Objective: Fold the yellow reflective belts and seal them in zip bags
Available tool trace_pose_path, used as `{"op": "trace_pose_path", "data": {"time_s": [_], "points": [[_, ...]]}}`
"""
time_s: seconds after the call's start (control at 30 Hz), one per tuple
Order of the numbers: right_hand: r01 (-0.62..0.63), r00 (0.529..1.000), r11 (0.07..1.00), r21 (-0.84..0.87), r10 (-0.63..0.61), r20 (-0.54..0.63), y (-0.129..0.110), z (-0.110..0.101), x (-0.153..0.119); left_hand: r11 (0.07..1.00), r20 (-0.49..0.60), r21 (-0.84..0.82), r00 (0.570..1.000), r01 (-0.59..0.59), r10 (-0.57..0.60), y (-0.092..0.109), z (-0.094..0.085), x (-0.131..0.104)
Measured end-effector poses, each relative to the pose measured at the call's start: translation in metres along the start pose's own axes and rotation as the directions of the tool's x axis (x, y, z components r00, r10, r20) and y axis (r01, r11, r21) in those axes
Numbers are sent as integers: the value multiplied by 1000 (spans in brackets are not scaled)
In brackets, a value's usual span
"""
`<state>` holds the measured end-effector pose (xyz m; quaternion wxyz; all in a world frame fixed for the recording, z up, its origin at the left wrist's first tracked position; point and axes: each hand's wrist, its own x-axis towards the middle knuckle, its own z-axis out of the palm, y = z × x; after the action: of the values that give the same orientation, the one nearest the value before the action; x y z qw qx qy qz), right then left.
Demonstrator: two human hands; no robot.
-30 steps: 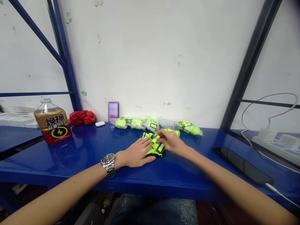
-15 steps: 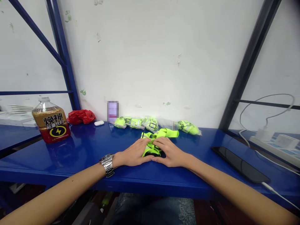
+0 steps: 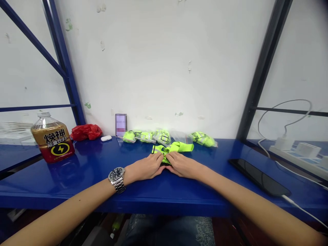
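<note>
A neon-yellow reflective strap bundle [image 3: 181, 147] lies on the blue table, partly covered by my fingers. My left hand [image 3: 147, 167], with a silver watch on its wrist, grips the bundle's left side, thumb below and fingers on top. From the right, my right hand [image 3: 183, 165] pinches the same bundle in the same way. The two thumbs nearly meet at its near edge. A loose end of the strap sticks out to the right beyond my fingers, and a black buckle piece shows at the upper left.
Bagged yellow bundles [image 3: 162, 136] line the wall, with a propped phone [image 3: 121, 125], white case [image 3: 106, 138] and red plastic bag [image 3: 86, 132] to their left. A large bottle [image 3: 54, 140] stands far left. At right are a cabled black phone [image 3: 258, 177] and power strip [image 3: 294, 155].
My fingers have curled in and closed more tightly on the bundle, covering its near part. The camera view has shifted slightly.
</note>
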<state>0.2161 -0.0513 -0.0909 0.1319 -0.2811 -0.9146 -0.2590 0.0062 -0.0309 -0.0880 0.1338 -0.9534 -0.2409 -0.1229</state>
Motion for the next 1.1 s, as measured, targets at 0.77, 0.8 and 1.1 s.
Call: {"op": "trace_pose_path", "data": {"time_s": [0.77,0.8,1.1], "points": [[-373,884,723,582,468,-13,-13,1,-13,810,115,-572,990,130,-78,-7,-37,13],[-387,878,709,590,479,0,-13,1,-13,789,124,-596,988,147,-91,-8,-36,16],[-419,860,550,723,495,122,-2,-3,-1,635,130,-701,934,323,-332,-25,-13,30]]}}
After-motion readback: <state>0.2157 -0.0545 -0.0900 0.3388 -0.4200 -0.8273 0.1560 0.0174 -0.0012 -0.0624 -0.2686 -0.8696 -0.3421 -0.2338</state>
